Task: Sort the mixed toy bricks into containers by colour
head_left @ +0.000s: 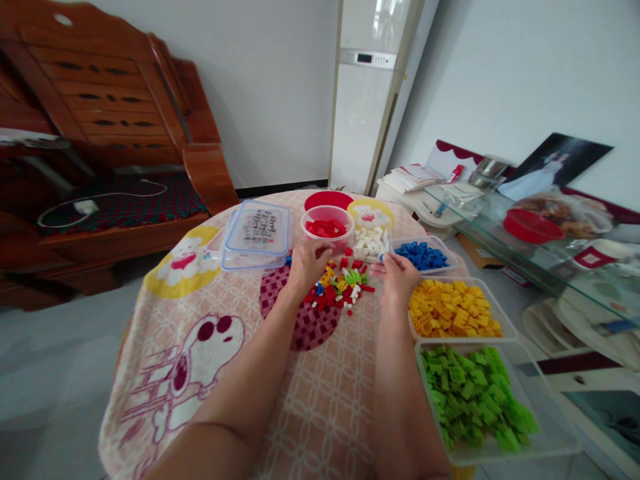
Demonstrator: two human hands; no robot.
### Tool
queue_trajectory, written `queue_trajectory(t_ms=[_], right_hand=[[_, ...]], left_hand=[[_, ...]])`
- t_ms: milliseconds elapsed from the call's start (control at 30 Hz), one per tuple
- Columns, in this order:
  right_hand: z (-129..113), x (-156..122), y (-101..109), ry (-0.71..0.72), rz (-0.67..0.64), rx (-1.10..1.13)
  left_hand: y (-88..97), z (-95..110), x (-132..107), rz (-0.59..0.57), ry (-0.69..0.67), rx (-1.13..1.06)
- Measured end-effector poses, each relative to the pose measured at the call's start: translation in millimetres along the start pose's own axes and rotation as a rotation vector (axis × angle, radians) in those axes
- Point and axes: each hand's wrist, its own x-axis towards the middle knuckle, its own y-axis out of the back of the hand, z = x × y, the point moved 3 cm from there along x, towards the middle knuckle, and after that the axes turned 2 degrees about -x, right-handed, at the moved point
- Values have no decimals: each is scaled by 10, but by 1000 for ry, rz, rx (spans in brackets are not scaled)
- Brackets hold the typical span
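Observation:
My left hand point(309, 263) is at the near side of a round clear tub point(306, 239) of red bricks point(325, 228). Its fingers are pinched together, and whatever they hold is hidden. My right hand point(399, 272) pinches a small blue brick point(382, 257) just left of a clear box point(445, 266) of blue bricks point(421, 255). Between both hands lies a loose pile of mixed bricks point(335, 293), mostly red with some yellow, green, white and blue. White bricks point(371, 243) sit in a heap behind the pile.
Boxes of yellow bricks point(453, 310) and green bricks point(473, 393) stand along the table's right side. Stacked lidded containers point(257, 230) are at the back left. A patterned cloth point(330, 400) covers the round table. A wooden bench point(110, 133) and a glass shelf point(530, 247) flank it.

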Motion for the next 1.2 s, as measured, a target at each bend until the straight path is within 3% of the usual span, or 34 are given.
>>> queue_trajectory(t_ms=[100,200,333,567,733,1000,1200], right_hand=[[3,66,83,76,114,106],[34,114,151,114,214,154],[63,150,205,125,271,134],[-4,118,178,124,231,36],[-46,39,54,95,123,-29],[5,-170,-180,-49,-336,-202],[98,-273,-270,-78,-490,-234]], left_hand=[[199,-189,42,81,110,79],[265,-346,58,76,171,136],[182,-457,58,-11,174,266],[17,-439,17,-117,139,336],[-13,-367,13,-131,134,319],[-61,-30,6,-193,19,-67],[-208,143,-72,-271,-75,-210]])
